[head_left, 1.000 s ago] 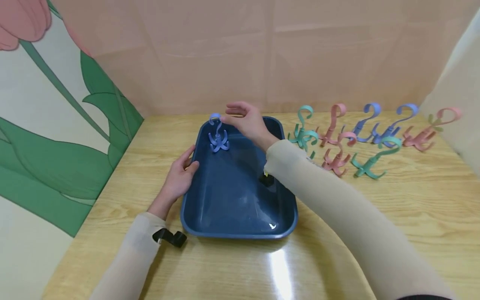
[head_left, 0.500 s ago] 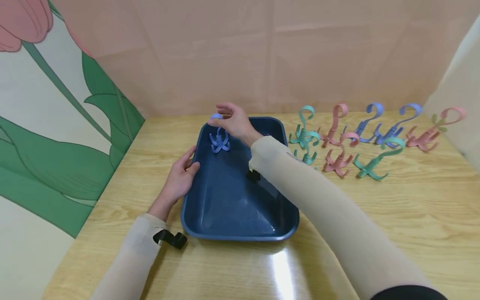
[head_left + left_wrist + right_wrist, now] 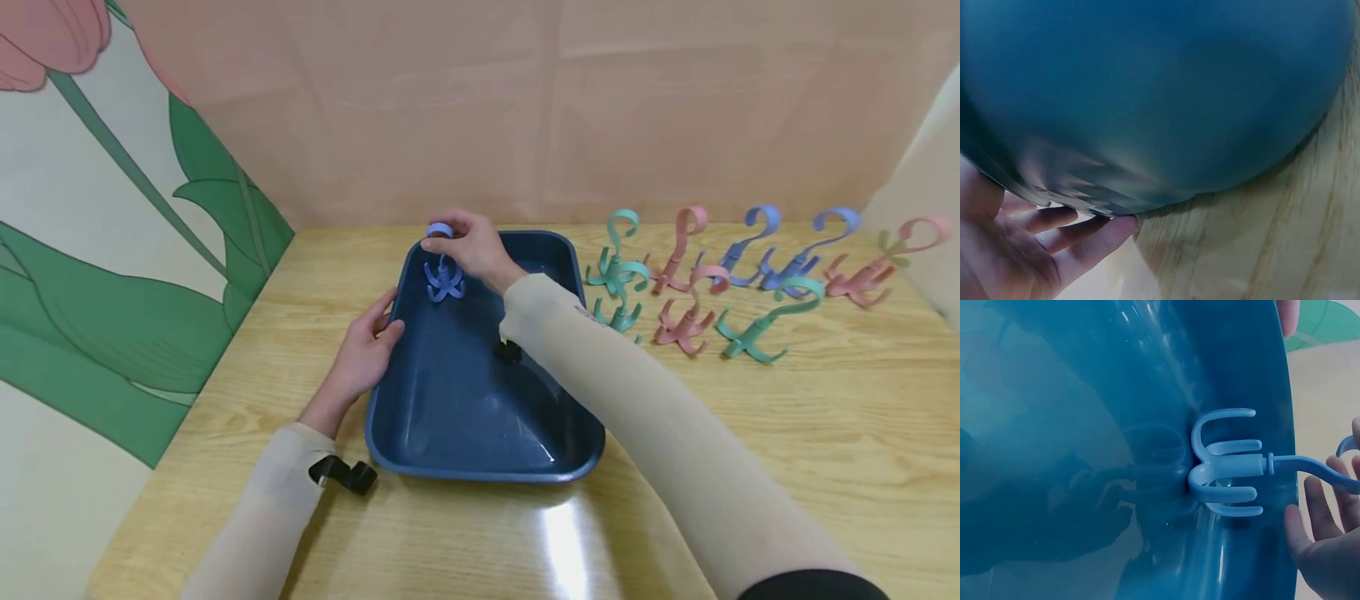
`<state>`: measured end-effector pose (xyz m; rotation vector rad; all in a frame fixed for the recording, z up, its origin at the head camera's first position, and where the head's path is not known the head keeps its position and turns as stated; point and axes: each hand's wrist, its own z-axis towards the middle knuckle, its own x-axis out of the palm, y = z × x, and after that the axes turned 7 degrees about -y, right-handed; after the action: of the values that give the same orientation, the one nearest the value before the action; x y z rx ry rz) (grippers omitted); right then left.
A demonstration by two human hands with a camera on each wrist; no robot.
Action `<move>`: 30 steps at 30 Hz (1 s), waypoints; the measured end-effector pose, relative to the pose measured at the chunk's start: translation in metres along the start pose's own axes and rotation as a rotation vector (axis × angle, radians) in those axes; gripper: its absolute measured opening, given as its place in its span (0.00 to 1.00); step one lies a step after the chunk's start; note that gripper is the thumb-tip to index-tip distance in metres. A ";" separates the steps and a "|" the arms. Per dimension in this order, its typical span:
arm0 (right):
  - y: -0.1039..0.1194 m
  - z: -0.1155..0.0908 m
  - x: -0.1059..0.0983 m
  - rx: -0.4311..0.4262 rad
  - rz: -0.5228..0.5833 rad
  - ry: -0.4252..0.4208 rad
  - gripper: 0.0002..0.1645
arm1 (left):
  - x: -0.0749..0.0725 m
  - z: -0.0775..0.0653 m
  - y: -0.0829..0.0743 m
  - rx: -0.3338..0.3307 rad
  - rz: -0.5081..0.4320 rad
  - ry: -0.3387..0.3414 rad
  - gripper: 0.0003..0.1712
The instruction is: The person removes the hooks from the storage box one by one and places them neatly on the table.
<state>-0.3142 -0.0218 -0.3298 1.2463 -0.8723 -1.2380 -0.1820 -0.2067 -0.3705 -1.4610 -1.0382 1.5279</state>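
Note:
A blue basin (image 3: pixel 480 417) stands on the table in the head view. Inside its far left corner is a blue four-claw hook (image 3: pixel 446 282), claws low and shank upright; the right wrist view shows the same claw hook (image 3: pixel 1225 465) beside the basin wall. My right hand (image 3: pixel 474 250) pinches the shank near the hook's curled top, fingers partly hiding it. At the basin's left side, my left hand (image 3: pixel 362 354) holds the edge, thumb at the rim and fingers along the outer wall. Its fingertips touch that wall in the left wrist view.
Several more claw hooks stand or lean on the table to the right: a front green hook (image 3: pixel 757 333), a front pink hook (image 3: pixel 684 325) and a blue hook (image 3: pixel 795 262) among them. A pinkish cloth (image 3: pixel 420 108) hangs behind the table. Left is a flower-painted wall (image 3: pixel 112 308).
My right hand has moved left and slightly down onto the blue hook, its fingers coming round the upper shank. My left hand stays at the basin's edge. The head view has shifted slightly.

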 end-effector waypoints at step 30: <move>0.011 -0.011 -0.020 -0.026 0.013 -0.055 0.15 | 0.003 0.001 0.000 0.018 -0.052 -0.004 0.33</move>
<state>-0.3046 -0.0009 -0.3184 1.1889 -0.8999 -1.2743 -0.1829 -0.2039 -0.3719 -1.4083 -1.0540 1.4996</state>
